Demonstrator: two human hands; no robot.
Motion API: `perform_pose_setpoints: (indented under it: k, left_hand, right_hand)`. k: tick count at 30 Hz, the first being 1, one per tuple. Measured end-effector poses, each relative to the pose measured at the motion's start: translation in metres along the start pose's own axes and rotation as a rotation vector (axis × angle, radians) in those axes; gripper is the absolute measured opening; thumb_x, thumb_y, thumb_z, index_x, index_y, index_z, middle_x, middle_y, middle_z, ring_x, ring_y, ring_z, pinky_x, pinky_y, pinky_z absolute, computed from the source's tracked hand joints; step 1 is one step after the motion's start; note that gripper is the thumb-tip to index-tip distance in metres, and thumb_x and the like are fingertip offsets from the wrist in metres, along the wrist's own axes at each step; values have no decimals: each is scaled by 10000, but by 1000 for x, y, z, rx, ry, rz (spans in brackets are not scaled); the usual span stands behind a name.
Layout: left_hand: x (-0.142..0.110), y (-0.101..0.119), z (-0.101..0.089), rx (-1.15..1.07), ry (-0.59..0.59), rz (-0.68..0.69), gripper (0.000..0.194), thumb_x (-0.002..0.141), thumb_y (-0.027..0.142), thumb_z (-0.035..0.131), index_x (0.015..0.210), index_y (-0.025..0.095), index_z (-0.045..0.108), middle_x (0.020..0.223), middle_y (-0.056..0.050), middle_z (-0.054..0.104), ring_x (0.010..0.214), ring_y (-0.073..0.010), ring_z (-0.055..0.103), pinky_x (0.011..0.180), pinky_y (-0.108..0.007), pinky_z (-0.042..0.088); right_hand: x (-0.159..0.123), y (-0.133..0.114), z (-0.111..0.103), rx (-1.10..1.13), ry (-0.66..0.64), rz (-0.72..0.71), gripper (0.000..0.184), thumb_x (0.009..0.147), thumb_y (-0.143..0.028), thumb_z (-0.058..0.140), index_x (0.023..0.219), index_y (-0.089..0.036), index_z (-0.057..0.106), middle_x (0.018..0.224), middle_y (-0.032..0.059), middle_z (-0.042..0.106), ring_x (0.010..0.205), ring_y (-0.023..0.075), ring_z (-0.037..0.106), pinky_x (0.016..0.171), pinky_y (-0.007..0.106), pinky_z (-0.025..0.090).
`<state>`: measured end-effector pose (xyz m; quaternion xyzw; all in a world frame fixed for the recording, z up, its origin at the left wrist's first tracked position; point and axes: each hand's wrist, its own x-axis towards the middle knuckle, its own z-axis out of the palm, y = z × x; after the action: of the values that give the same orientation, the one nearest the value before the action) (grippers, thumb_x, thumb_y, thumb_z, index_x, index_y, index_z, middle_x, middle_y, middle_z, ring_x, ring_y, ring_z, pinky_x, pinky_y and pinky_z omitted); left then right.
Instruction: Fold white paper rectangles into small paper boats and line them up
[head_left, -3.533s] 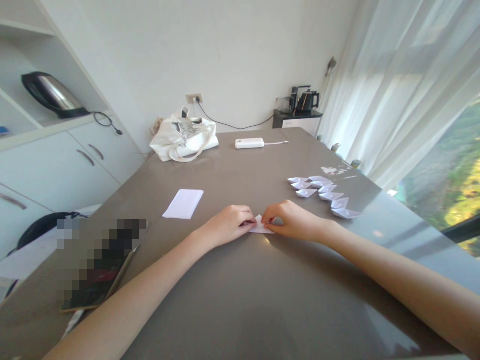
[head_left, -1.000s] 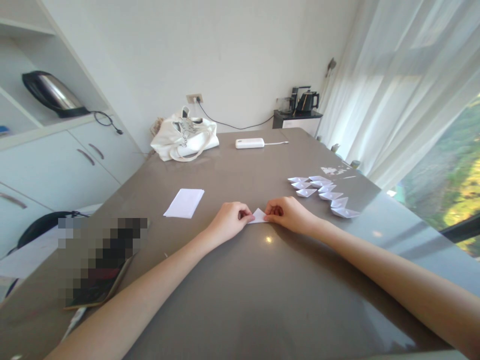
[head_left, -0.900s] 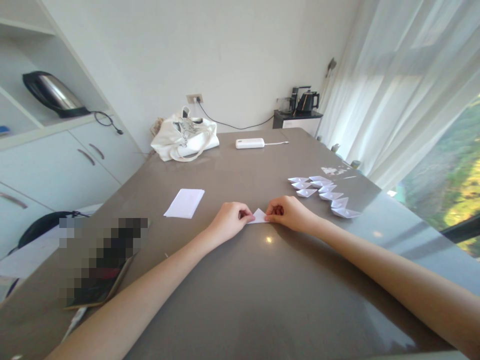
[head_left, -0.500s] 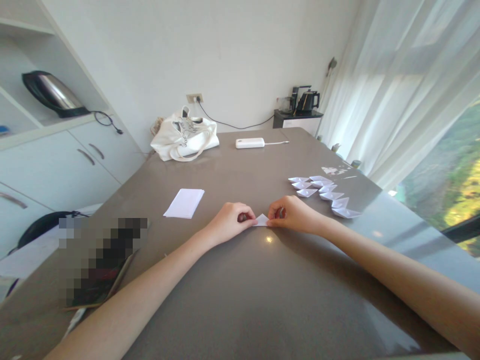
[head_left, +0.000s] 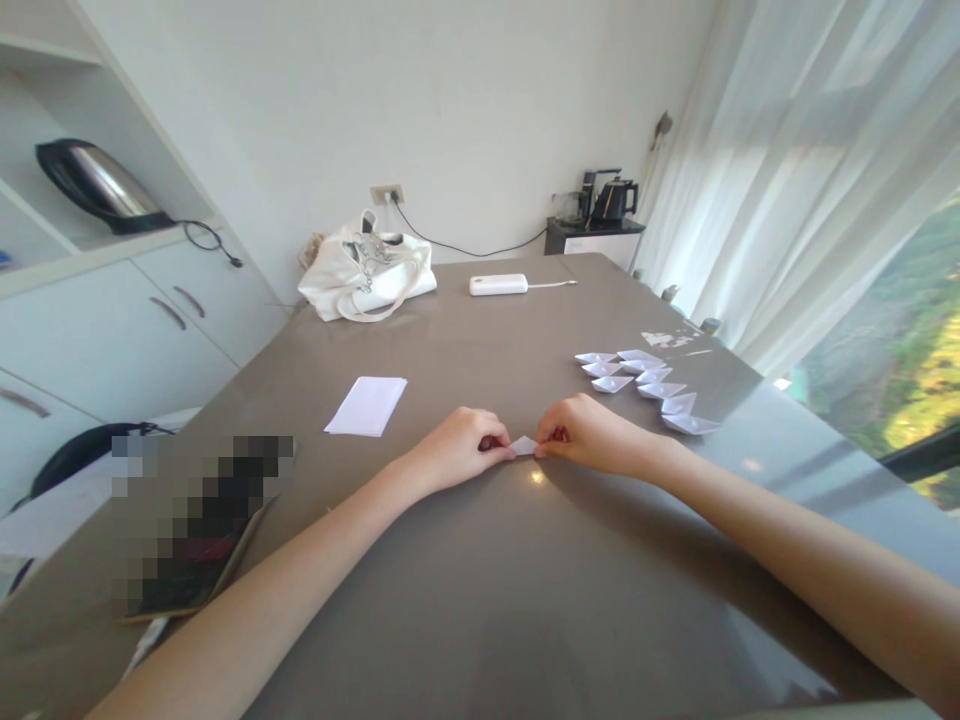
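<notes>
A small folded piece of white paper (head_left: 523, 446) is held low over the middle of the table (head_left: 465, 560). My left hand (head_left: 472, 441) pinches its left corner between thumb and fingers. At the opposite corner, my right hand (head_left: 576, 432) grips it in the same way. The fingertips cover both ends of the paper, so only its pointed middle shows. Several folded paper boats (head_left: 654, 376) stand in two rows beyond my right hand. Past my left hand lies a stack of white paper sheets (head_left: 367, 406).
At the back of the table are a white bag (head_left: 367, 275) and a white power bank (head_left: 498, 285) with a short cable. A pixelated dark flat object (head_left: 202, 550) lies beside my left forearm. White curtains (head_left: 720, 200) hang at the right.
The folded paper looks slightly lower and flatter between my fingers, its shape changing from a triangle toward a diamond. Both hands keep their pinch and have barely shifted.
</notes>
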<state>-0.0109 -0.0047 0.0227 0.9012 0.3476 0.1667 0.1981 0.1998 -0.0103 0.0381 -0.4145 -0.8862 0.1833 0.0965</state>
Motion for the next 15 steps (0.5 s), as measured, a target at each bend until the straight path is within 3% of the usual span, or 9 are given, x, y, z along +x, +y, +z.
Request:
perform_pose_setpoints:
  k: [8,15]
  left_hand:
    - [2,1,1,-114,11,-226,135,742,286,683,723,159,724,628,-7,661,584,-113,545,576,-211,347]
    - [3,0,1,-170,18,-282,153,771,278,633,710,161,709,637,-8,670,602,-118,558,572,-210,342]
  right_hand:
    - [1,-6,4,8,52,156,116,748,-162,628,702,-148,734,646,40,693,567,115,544,526,203,307]
    - [3,1,8,129,85,112,36,712,-139,658,735,-133,685,631,13,676,567,113,570,521,190,330]
